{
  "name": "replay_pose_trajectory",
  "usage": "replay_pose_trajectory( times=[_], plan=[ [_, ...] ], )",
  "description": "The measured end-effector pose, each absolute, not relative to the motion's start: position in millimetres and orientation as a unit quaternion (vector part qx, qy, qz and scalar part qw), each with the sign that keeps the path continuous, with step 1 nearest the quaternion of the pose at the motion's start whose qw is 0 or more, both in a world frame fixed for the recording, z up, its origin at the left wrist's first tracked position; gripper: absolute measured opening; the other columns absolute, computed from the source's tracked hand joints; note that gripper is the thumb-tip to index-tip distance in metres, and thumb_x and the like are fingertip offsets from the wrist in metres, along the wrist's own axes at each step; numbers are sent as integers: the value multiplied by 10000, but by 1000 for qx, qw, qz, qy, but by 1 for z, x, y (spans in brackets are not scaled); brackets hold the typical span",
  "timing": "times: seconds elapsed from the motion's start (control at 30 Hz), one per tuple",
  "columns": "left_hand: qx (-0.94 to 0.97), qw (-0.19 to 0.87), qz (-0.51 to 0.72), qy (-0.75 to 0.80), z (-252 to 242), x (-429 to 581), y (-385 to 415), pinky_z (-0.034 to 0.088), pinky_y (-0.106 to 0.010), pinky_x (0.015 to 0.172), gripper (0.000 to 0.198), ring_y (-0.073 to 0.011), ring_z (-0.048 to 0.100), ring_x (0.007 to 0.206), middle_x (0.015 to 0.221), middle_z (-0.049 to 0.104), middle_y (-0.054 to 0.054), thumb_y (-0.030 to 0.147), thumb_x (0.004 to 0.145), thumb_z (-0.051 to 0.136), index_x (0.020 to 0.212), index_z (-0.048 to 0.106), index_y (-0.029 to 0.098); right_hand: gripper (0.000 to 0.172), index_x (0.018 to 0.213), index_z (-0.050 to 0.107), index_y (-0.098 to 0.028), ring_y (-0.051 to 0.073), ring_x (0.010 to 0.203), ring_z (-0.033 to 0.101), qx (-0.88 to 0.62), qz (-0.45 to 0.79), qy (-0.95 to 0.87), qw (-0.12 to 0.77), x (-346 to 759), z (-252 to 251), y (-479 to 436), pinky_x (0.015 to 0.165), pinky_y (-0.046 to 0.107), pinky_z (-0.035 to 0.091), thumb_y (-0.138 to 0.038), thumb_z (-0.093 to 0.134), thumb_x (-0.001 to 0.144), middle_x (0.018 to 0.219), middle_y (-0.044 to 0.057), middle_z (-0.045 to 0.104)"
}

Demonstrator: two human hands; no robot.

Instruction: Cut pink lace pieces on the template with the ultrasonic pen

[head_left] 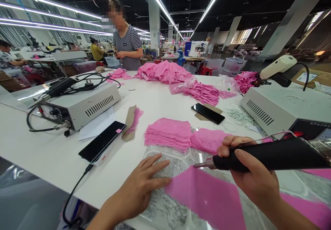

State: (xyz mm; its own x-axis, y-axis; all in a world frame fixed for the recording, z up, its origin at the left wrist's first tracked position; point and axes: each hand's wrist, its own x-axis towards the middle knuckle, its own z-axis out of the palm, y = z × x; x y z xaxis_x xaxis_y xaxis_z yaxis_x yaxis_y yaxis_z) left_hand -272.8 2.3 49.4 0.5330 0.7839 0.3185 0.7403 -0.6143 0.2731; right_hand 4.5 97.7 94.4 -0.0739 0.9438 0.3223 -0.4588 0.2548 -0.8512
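Observation:
My right hand point(254, 171) is wrapped round a black handheld tool with a metal tip, like an ultrasonic welding gun point(269, 155). Its tip rests at the upper edge of a flat pink fabric piece point(207, 197). On the left, my left hand point(139, 183) lies with fingers spread on a clear, scuffed plastic sheet point(165, 202), the index or thumb tip touching the fabric's left corner. Just beyond are a neat stack of pink fabric pieces point(167, 133) and a lower pink pile point(208, 139) beside it.
Grey control boxes stand left point(85, 102) and right point(279, 102). A charging phone point(102, 142) and another phone point(208, 113) lie on the white table point(144, 99). Pink fabric heaps point(165, 72) sit at the far edge, where a person in a striped shirt point(128, 47) stands.

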Motion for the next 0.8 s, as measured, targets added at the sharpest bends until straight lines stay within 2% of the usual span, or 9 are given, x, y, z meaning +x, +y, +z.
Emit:
replay_pose_trajectory(
  times=[0.2,0.37,0.57,0.8],
  plan=[
    [903,55,224,364,75,-254,8,368,-407,1112,447,-202,463,1328,1331,603,-65,23,872,393,1248,566,192,95,761,676,-234,137,616,592,-254,552,-476,636,3,99,99,600,302,564,-252,756,713,798,7,563],
    [919,60,206,332,85,-219,26,440,-355,934,282,-218,584,1146,1252,654,-58,159,951,426,1165,609,159,102,774,676,-237,144,600,593,-247,543,-480,643,4,99,97,553,297,556,-266,759,722,801,10,573],
    [924,45,192,328,72,-208,37,420,-338,856,239,-200,583,1094,1304,618,-41,206,987,421,1150,591,165,116,776,658,-227,150,599,600,-245,525,-490,652,2,100,95,561,302,565,-276,759,748,794,17,588],
    [927,45,171,332,73,-210,34,429,-352,884,251,-209,570,1111,1301,604,-66,223,979,436,1187,568,174,124,823,650,-234,159,622,595,-244,530,-492,646,1,93,96,551,307,562,-313,740,789,808,30,589]
  ],
)
